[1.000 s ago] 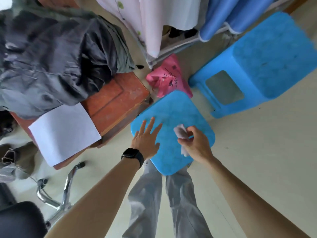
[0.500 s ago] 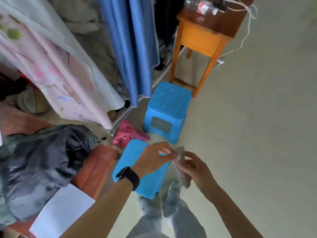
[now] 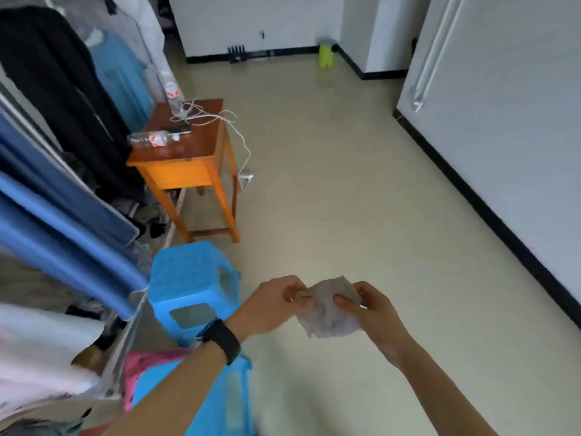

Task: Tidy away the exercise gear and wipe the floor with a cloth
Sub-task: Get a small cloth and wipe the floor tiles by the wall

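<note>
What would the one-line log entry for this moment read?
left hand: pinches cloth | right hand: pinches cloth | cloth: held above floor, not yet wiping | nearby: blue stool

Home bedrm: clothes rack (image 3: 63,171), wooden side table (image 3: 188,152), plastic stool (image 3: 188,278).

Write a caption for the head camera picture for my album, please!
Cleaning time: left hand and right hand pinch a crumpled grey cloth above the floor, near a blue stool.

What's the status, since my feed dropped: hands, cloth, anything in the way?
Left hand and right hand both pinch the cloth, off the floor. Blue stool close on the left, wooden table beyond.
</note>
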{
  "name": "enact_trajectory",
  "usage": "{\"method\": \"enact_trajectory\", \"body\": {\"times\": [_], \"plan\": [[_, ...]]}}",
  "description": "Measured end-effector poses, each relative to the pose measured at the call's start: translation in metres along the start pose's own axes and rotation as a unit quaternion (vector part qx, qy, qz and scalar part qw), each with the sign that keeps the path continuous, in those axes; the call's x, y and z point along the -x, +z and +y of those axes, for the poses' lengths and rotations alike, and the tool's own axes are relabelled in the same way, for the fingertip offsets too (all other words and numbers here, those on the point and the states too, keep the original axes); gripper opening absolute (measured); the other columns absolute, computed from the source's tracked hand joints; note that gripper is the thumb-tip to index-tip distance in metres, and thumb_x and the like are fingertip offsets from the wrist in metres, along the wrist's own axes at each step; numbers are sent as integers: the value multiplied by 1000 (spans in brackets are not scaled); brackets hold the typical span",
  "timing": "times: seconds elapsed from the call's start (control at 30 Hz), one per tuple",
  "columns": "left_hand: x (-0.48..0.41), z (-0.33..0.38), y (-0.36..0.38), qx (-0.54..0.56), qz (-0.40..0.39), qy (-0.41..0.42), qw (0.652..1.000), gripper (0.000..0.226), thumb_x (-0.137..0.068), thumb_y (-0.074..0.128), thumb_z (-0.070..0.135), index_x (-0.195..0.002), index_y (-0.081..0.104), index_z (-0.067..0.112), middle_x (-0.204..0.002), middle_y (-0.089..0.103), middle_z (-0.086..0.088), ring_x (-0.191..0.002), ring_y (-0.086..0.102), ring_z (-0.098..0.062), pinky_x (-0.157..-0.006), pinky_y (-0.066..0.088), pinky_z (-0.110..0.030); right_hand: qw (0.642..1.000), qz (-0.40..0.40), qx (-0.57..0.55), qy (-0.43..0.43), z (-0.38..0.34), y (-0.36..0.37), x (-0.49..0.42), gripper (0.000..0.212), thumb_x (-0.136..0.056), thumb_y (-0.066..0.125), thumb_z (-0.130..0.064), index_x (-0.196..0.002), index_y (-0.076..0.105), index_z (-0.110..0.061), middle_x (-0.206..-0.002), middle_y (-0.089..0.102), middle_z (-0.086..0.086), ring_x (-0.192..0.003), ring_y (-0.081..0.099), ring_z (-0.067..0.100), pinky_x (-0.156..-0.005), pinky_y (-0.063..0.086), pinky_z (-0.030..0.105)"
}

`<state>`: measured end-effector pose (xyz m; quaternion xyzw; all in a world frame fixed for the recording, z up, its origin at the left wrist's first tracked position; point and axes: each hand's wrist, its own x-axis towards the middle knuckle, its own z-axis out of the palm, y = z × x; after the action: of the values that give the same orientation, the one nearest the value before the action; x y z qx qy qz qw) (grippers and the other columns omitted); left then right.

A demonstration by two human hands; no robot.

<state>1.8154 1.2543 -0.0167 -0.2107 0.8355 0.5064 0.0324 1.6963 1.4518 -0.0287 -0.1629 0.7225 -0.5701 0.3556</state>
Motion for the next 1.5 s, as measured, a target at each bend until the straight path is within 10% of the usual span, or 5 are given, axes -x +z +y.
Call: {"method": "enact_trajectory", "body": {"times": [0.13,0.5,0.77,0.93,1.5], "plan": [[-41,59,88,69,-28,-5,997,11,-85,75,20,-84,65,15,-71,62,11,-67,54,-3,-68,44,-21,999,14,-23,20,20,-103,31,36,-74,78,-37,-95,63,-11,-84,72,-1,-75,62,14,-71,44,30],[-134,208,328,31,-209,49,976,6,-88,73,25,-94,72,24,-73,64,9,-63,53,-4,-65,42,-17,966,180,-180,44,87,-340,136,25,-88,73,-28,-111,73,-18,-107,74,9,-96,72,25,-80,56,42],[-218,260,480,-124,-337,74,930,21,-90,67,29,-111,64,33,-105,69,16,-100,65,-1,-81,47,-17,913,393,51,95,163,-449,155,12,-90,67,-25,-79,70,-28,-68,65,-14,-63,56,7,-58,41,19],[-285,295,577,-275,-357,152,880,25,-94,56,32,-119,59,36,-123,62,16,-116,56,-2,-97,46,-26,850,413,266,188,216,-534,160,24,-96,63,-28,-112,70,-45,-105,69,-25,-95,59,7,-74,49,27],[-417,352,897,-523,-425,256,693,37,-100,41,33,-135,52,31,-129,60,3,-119,54,-22,-92,42,-35,837,433,66,328,407,-769,165,12,-96,63,-31,-88,70,-36,-73,61,-18,-68,58,7,-59,45,22]]}}
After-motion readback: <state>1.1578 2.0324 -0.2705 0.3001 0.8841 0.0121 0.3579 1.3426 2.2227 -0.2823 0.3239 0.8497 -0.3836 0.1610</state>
